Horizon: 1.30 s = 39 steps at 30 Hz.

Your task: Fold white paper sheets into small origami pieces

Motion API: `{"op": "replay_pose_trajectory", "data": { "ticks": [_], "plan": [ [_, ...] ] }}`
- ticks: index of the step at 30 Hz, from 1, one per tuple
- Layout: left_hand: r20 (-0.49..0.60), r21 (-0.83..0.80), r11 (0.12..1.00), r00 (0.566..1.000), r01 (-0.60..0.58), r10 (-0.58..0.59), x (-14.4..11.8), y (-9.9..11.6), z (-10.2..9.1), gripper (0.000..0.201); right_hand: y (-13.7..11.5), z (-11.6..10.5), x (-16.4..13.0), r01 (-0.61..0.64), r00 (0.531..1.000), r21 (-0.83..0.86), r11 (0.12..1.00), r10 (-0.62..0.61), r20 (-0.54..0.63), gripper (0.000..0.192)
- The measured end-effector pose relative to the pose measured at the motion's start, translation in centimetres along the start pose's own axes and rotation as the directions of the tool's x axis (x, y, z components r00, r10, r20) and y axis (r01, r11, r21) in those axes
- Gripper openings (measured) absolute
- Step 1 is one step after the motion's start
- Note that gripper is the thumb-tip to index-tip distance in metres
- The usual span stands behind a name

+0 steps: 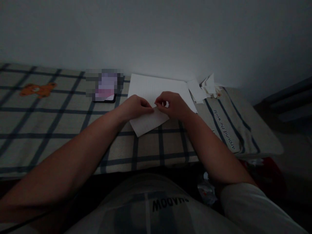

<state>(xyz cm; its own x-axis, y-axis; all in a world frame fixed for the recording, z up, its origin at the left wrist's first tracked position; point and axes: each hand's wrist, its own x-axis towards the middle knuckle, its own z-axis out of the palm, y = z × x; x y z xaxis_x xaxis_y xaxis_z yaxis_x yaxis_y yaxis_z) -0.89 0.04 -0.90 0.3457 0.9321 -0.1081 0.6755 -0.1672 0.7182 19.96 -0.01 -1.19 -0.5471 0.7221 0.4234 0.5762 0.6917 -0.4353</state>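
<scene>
Both of my hands meet over a small sheet of white paper [148, 122] at the middle of the table. My left hand [136, 106] pinches the sheet's upper edge between thumb and fingers. Close beside it, my right hand [172, 104] is curled in a pinch at the same edge, its thumb and index fingertips together. The sheet tilts toward me, one corner pointing down over the checked cloth. Beneath and behind the hands lies a larger white sheet or pad [158, 83], partly covered by them.
A phone [105, 86] with its screen lit, partly pixelated, lies left of the pad. Folded and loose paper pieces [207, 87] lie at the right. The checked tablecloth [60, 120] carries an orange bear figure [38, 89]. A wall [146, 35] rises directly behind the table.
</scene>
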Motion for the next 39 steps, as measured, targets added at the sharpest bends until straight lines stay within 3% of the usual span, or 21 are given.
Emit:
{"op": "replay_pose_trajectory", "data": {
  "ticks": [5,12,15,18,22,27,39],
  "plan": [
    [0.006,0.048,0.999,1.000,-0.008,0.008,0.0,0.1,-0.2,0.027,-0.8,0.0,-0.3,0.032,0.993,-0.124,0.992,-0.017,0.117,0.018],
    [0.035,0.075,0.997,0.999,-0.023,0.021,-0.1,0.3,-0.3,0.024,-2.4,-0.1,-0.3,0.125,0.982,-0.350,0.928,-0.065,0.178,0.021],
    [0.042,0.051,0.998,0.999,-0.034,0.032,-0.2,0.4,-0.2,0.022,-3.2,0.1,-0.2,0.108,0.981,-0.402,0.909,-0.033,0.190,0.022],
    [0.042,0.026,0.998,0.998,-0.054,0.053,-0.2,0.3,-0.2,0.022,-3.3,0.3,0.0,0.018,0.988,-0.400,0.916,0.044,0.146,0.019],
    [0.015,0.022,0.999,0.999,-0.037,0.037,-0.2,0.3,-0.2,0.025,-2.3,0.2,-0.1,-0.058,0.995,-0.274,0.960,0.076,0.057,0.015],
    [0.023,0.035,0.999,1.000,-0.001,0.000,-0.3,0.5,-0.3,0.025,-1.4,-0.3,-0.4,0.027,0.994,-0.198,0.980,-0.006,0.106,0.017],
    [0.031,0.024,1.000,0.999,-0.012,0.011,-0.5,0.8,-0.3,0.020,-2.8,-0.3,-0.3,0.144,0.974,-0.408,0.902,-0.057,0.218,0.021]
  ]
}}
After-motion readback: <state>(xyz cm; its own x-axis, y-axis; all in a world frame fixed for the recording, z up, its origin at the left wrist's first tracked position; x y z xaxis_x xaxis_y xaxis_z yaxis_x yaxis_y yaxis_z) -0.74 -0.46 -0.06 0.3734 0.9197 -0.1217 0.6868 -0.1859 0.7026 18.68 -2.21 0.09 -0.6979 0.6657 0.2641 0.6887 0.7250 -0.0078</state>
